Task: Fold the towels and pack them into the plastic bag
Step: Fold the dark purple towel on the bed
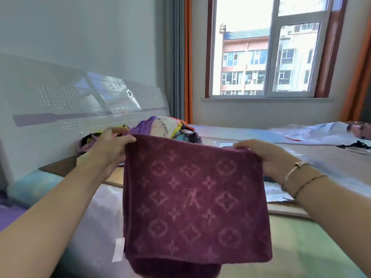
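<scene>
Left hand (112,146) and right hand (267,157) each pinch a top corner of the maroon towel (195,199), hanging doubled; towel pile (160,127) at 12 o'clock behind.

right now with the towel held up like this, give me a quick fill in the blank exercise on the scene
1. The maroon towel is held up by its top ____ corners, one in each hand.
2. The bracelets are on the ____ wrist.
3. The white label hangs at the towel's lower ____ edge in the head view.
4. The pile of colourful towels lies behind the ____ hand, not the right hand.

Missing words: two; right; left; left
</scene>
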